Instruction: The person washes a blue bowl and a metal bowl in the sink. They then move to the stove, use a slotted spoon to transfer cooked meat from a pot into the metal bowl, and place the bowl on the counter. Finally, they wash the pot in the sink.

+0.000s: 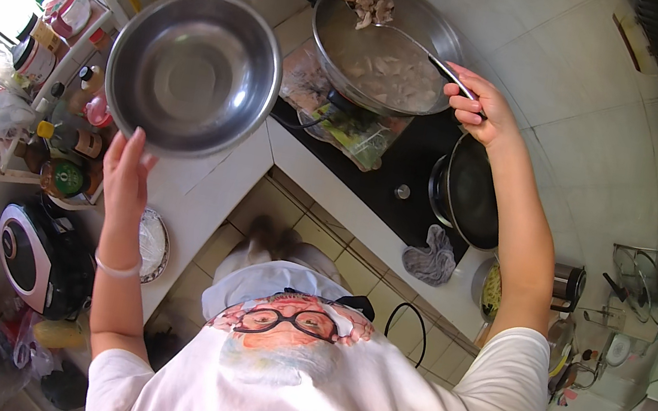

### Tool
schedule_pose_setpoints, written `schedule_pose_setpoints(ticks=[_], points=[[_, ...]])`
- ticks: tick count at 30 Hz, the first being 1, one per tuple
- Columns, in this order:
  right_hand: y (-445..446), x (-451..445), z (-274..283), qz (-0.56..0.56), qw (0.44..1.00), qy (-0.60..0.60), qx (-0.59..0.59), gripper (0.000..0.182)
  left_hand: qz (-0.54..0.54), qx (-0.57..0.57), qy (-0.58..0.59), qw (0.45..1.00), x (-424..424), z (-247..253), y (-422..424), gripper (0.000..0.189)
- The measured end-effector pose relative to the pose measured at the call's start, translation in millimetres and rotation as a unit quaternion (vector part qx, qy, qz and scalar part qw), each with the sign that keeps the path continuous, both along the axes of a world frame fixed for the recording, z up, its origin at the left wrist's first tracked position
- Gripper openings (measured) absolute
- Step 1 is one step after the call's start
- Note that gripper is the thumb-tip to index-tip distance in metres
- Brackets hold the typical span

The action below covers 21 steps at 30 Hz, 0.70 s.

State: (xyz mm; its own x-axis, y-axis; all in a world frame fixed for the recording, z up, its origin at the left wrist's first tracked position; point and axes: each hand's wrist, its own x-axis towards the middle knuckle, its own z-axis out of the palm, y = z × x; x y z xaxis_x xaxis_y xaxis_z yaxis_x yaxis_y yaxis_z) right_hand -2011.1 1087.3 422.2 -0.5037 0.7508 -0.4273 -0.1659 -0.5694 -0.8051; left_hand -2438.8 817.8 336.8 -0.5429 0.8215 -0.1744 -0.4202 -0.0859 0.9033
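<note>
My right hand [479, 105] grips the dark handle of a metal ladle or skimmer [410, 41]. Its head is hidden under a heap of pale cooked meat pieces [366, 1], raised over the far left side of a wide steel pot [440, 18]. More meat pieces [377, 73] lie in cloudy liquid inside that pot. At the left, the fingers of my left hand [129, 172] hold the near rim of a steel bowl [194, 75]. Nothing lies in the bowl, and its inside faces up toward me.
A black frying pan [476, 191] and a grey cloth [431, 256] are on the cooktop's right part. Bottles and jars crowd a rack [68, 67] at the left. Below it stand an air fryer [42, 262] and a film-covered plate [153, 244]. A printed plastic sheet [357, 135] lies beside the pot.
</note>
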Motion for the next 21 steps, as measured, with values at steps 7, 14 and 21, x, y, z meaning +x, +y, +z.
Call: schedule_pose_setpoints(ticks=[7,14,21], points=[[-24,28,43,-0.019,0.998,0.0,0.062,0.038,-0.002,0.044,0.171,0.984,-8,75,81,0.013],[-36,40,40,-0.048,0.998,-0.01,0.03,0.034,-0.074,0.05,0.298,0.95,-5,120,151,0.021],[-37,46,62,-0.056,0.997,-0.051,0.018,0.032,-0.088,-0.008,0.403,0.911,7,140,219,0.023]])
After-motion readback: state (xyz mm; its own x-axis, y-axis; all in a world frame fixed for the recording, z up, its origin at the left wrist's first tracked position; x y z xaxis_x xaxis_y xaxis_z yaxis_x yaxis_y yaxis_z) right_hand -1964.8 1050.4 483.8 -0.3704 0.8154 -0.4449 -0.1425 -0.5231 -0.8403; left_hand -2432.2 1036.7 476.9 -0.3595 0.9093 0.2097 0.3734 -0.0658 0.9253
